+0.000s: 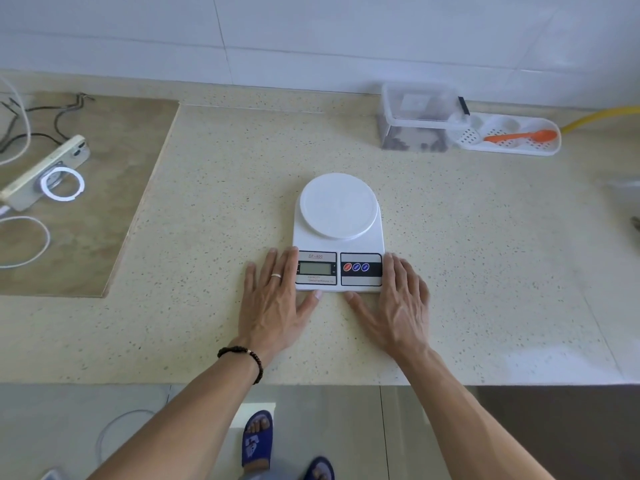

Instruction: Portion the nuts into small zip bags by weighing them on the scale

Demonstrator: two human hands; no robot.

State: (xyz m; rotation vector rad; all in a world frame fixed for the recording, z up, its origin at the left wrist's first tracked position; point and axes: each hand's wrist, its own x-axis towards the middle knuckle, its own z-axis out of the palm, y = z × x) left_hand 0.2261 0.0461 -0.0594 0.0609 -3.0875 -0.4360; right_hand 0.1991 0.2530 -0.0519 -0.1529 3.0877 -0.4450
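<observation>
My left hand (273, 299) lies flat beside the scale (338, 233), centre frame on the worktop (207, 202); my right hand (398, 303) flanks it, also flat, probably squaring it. The nut container (419, 116) waits upper right.

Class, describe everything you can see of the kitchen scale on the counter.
The scale is white, seemingly plastic, and sits flat on the speckled counter. Its round platform is bare. The front panel holds a blank grey display on the left and three round buttons, one red and two blue, on the right. The left hand and right hand lie flat against its front corners, thumbs at its front edge.
</observation>
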